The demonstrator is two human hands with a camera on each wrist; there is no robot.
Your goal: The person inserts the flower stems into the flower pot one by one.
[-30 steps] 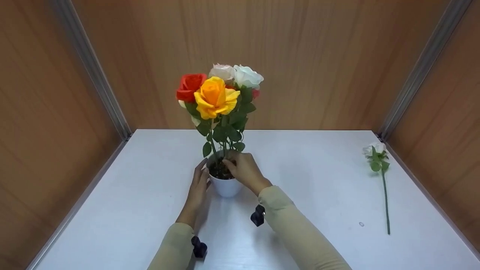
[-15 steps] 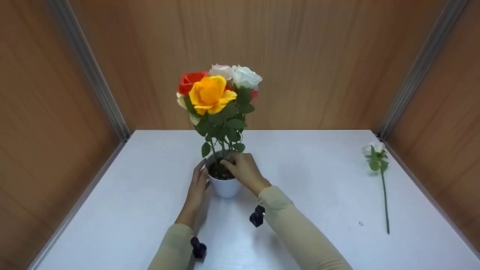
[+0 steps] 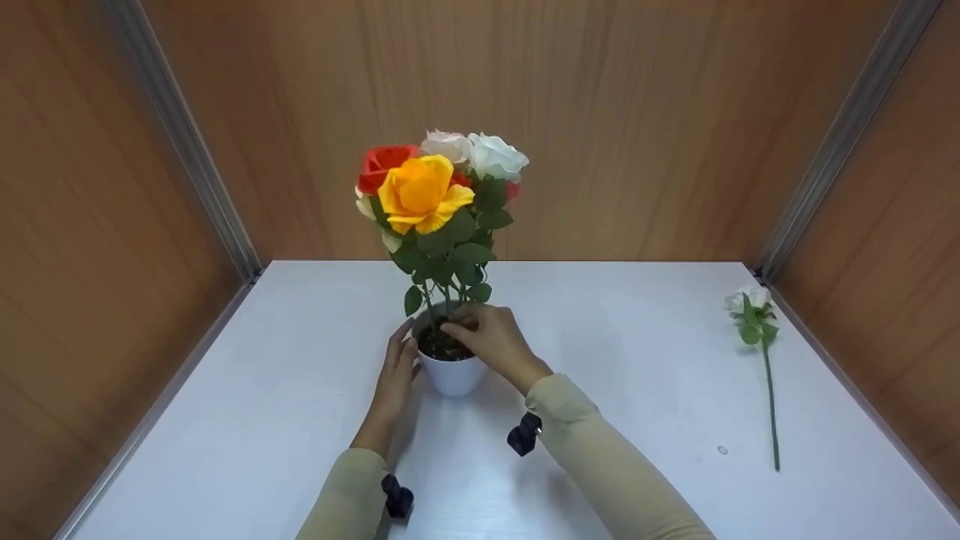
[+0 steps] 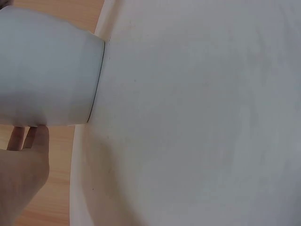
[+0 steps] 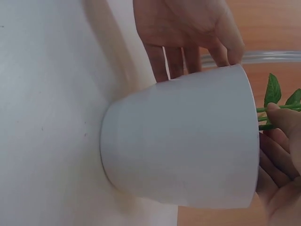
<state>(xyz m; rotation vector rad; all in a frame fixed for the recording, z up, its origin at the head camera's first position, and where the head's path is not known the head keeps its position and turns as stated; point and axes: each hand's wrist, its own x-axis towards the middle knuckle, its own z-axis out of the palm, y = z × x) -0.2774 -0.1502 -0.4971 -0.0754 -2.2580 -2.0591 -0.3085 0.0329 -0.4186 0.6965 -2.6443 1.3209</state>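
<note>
A white flower pot (image 3: 454, 379) with dark soil stands upright and holds several roses. A yellow rose (image 3: 420, 195) is at the front, a red rose (image 3: 384, 169) to its left and a white rose (image 3: 496, 156) at the back right. My left hand (image 3: 392, 379) rests its fairly straight fingers against the pot's left side, plainly seen in the right wrist view. Just above the soil, my right hand (image 3: 495, 337) pinches a green rose stem (image 5: 265, 127) between thumb and fingers. Its fingertips are partly hidden among the stems.
A single white rose (image 3: 756, 319) lies on the right of the white table (image 3: 637, 450), stem toward me. A small ring-like mark (image 3: 722, 450) shows to its left. Wooden panels (image 3: 600, 112) enclose the table at the back and both sides.
The yellow rose has shifted slightly left and turned more toward me. My right wrist has moved a little to the right. My left hand and the pot have stayed in place.
</note>
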